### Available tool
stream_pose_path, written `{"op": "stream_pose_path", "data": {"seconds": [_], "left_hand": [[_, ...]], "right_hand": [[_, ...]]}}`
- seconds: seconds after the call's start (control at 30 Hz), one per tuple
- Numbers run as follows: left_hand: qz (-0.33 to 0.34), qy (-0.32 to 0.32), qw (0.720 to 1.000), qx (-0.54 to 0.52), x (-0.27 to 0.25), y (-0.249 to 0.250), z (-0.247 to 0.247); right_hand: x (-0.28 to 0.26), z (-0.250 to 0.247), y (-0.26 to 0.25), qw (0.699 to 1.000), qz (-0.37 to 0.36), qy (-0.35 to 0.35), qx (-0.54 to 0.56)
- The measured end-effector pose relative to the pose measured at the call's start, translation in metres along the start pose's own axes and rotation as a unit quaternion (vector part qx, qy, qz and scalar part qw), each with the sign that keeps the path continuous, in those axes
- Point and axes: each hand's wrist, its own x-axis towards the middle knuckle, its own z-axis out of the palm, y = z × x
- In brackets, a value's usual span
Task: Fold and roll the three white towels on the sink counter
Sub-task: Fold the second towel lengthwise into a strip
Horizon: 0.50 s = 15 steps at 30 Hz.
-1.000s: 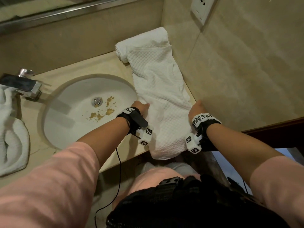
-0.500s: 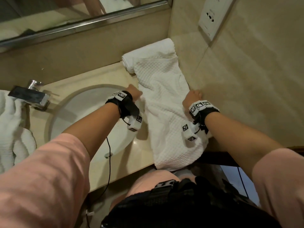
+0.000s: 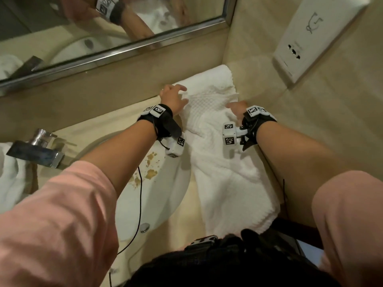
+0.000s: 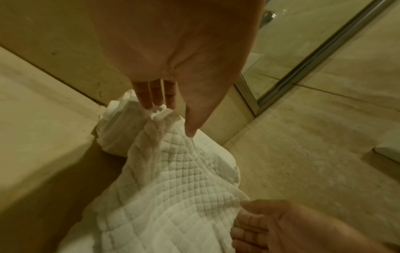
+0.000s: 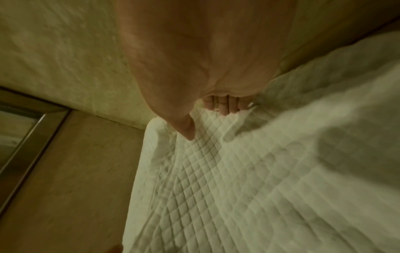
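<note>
1. Beige stone makes up the worktop (image 3: 99, 129) and the walls that meet at its far right corner, with a steel-framed mirror (image 3: 116, 52) along the back wall.
2. White sink basin (image 3: 165, 183) is set into the worktop left of the long towel, with brown stains on its inner wall; a black cable hangs across it from the left wrist.
3. Chrome tap (image 3: 35, 151) stands at the left end of the basin, and a bunched white towel (image 3: 10, 177) lies beside it at the left edge.
4. White socket plate (image 3: 310, 38) sits on the right wall above the corner.
5. A rolled towel (image 3: 215, 76) lies in the far right corner, against the back wall.
6. The waffle towel (image 3: 223, 172) runs from that roll along the right side of the worktop and droops over the near edge.
7. The left hand (image 3: 173, 98) is released, fingers straight, their tips touching a raised fold at the far left end of the waffle towel (image 4: 177, 179).
8. The right hand (image 3: 238, 109) hovers at the far right edge of it (image 5: 238, 171), fingers loosely extended and seemingly grasping nothing, though motion blur leaves contact unclear.
</note>
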Motion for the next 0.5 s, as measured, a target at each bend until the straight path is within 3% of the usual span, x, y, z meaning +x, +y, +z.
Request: {"op": "stream_pose_path", "data": {"seconds": [0.1,0.2,0.5], "left_hand": [[0.032,-0.018,0.999,0.040,0.013,0.001,0.004],[0.051,-0.020,0.996,0.072,0.020,0.001,0.005],[0.072,-0.012,0.996,0.045,0.019,-0.007,-0.002]], "right_hand": [[0.000,0.006,-0.008,0.999,-0.015,-0.033,0.027],[-0.015,0.010,-0.017,0.998,-0.051,-0.012,0.036],[-0.009,0.029,-0.021,0.990,-0.050,0.063,0.112]]}}
